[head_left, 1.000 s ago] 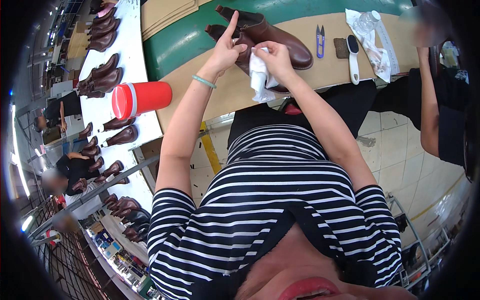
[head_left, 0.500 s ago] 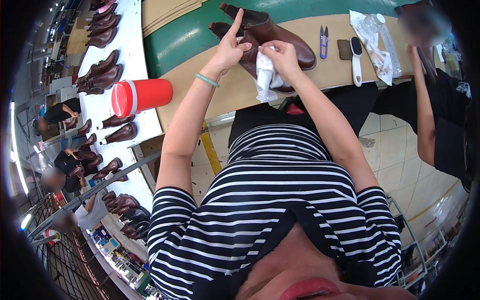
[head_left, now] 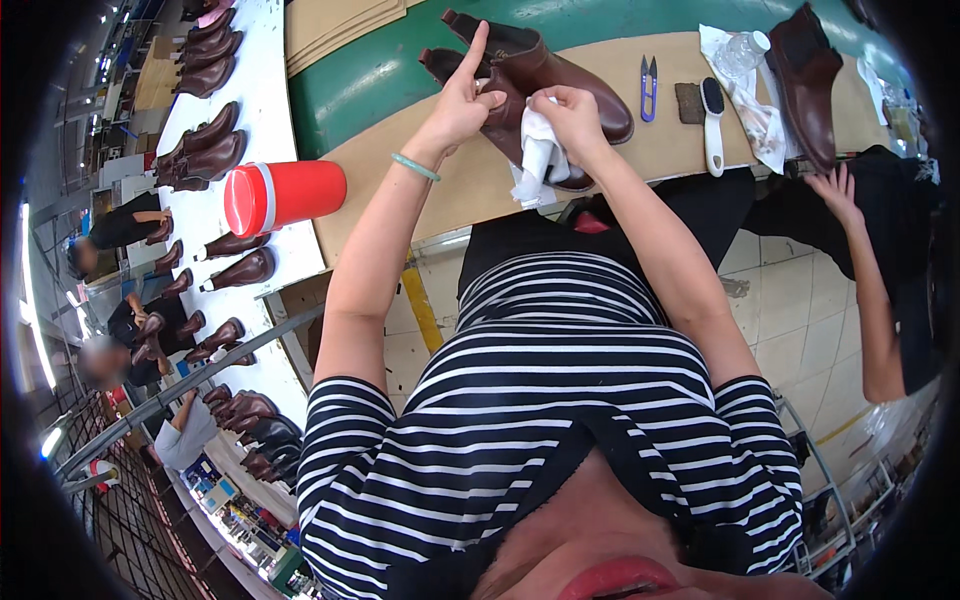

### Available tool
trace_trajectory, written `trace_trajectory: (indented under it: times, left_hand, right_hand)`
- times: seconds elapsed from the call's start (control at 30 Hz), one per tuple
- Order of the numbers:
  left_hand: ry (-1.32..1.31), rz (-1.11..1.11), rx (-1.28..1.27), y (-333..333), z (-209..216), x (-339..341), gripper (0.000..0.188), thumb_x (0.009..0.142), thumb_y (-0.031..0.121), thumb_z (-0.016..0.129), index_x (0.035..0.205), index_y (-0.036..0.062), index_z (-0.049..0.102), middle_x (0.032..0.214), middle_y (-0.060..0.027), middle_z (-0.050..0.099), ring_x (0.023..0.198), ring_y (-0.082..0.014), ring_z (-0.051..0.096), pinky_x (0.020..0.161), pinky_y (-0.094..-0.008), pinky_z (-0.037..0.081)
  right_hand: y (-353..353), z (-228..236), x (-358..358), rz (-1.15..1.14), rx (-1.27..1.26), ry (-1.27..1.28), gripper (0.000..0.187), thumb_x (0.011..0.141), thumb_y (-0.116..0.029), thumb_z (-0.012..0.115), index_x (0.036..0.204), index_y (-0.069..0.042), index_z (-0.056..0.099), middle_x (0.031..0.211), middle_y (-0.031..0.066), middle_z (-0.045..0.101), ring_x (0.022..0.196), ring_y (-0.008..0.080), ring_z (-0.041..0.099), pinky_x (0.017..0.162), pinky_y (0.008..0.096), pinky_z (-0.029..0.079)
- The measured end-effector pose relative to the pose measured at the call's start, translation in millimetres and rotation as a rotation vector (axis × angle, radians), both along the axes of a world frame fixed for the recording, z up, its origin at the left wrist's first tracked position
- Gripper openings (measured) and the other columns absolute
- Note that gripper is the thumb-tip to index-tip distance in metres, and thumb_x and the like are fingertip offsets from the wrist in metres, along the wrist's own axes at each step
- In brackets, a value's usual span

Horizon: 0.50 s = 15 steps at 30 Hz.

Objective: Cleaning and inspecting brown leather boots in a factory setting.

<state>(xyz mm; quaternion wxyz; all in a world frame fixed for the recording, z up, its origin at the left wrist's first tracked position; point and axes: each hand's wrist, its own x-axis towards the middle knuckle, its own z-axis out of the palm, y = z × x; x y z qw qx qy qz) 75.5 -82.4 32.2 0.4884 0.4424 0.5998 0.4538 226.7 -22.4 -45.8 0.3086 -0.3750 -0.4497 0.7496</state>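
My left hand (head_left: 462, 112) grips the shaft of a brown leather ankle boot (head_left: 506, 120), its index finger stretched out and its thumb against the leather. A crumpled white cloth (head_left: 540, 140) is pinched in my right hand (head_left: 575, 122), which rests against the same boot's side. Part of that boot is hidden behind the cloth and my hands. Just beyond it lies a second brown boot (head_left: 580, 75), toe to the right. Both are on the brown-papered bench (head_left: 420, 190).
Thread snips (head_left: 649, 90), a dark block (head_left: 689, 102), a white-handled brush (head_left: 713, 125) and a clear bottle (head_left: 742, 52) lie to the right. Farther right stand another boot (head_left: 805, 80) and a co-worker's hand (head_left: 838, 197). A red jug (head_left: 290, 197) sits left, near rows of boots.
My right hand and the cloth have shifted slightly right along the boot; my left hand keeps its grip. At right, the co-worker has put a boot on the bench and drawn the hand back.
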Motion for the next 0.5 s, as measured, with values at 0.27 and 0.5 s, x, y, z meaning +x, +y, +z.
trace_trajectory:
  times: [0.27, 0.5]
  left_hand:
    - [0.051, -0.030, 0.035, 6, 12, 10, 0.090, 0.080, -0.019, 0.047, 0.151, 0.0231, 0.010, 0.152, -0.0021, 0.017, 0.114, -0.0158, 0.046, 0.091, -0.0257, 0.042]
    - [0.792, 0.076, -0.030, 6, 63, 38, 0.068, 0.088, 0.016, 0.063, 0.145, 0.0081, 0.027, 0.081, -0.0103, 0.056, 0.073, -0.0164, 0.052, 0.066, -0.0290, 0.044]
  right_hand:
    - [11, -17, 21, 0.088, 0.390, -0.322, 0.015, 0.079, -0.008, 0.065, 0.089, 0.002, 0.066, 0.075, 0.0052, 0.067, 0.062, 0.0135, 0.061, 0.057, 0.0302, 0.050]
    - [33, 43, 176, 0.180, -0.079, -0.023, 0.014, 0.084, -0.010, 0.064, 0.092, 0.000, 0.061, 0.088, 0.0106, 0.066, 0.082, 0.0183, 0.066, 0.065, 0.0297, 0.054]
